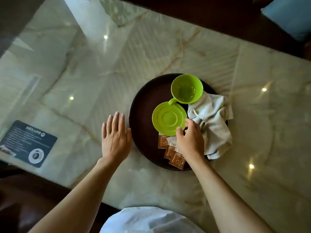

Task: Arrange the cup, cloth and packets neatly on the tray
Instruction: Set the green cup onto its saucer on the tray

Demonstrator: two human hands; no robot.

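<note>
A round dark brown tray (pixel 143 105) lies on the marble table. On it stands a green cup (pixel 186 89) at the far side, with a green saucer (pixel 168 117) just in front of it. A crumpled pale cloth (pixel 213 121) covers the tray's right part and hangs over its rim. Several brown and white packets (pixel 170 148) lie fanned at the near edge, partly under the saucer. My right hand (pixel 190 138) hovers over the packets, thumb and fingers pinching the saucer's near rim. My left hand (pixel 116 138) rests flat on the table, fingers spread, against the tray's left rim.
A dark printed card (pixel 28 143) lies on the table at the left. A dark wooden edge (pixel 218 19) borders the far side, with a blue cushion (pixel 291 15) beyond it. Dark seating (pixel 25 199) sits at the near left.
</note>
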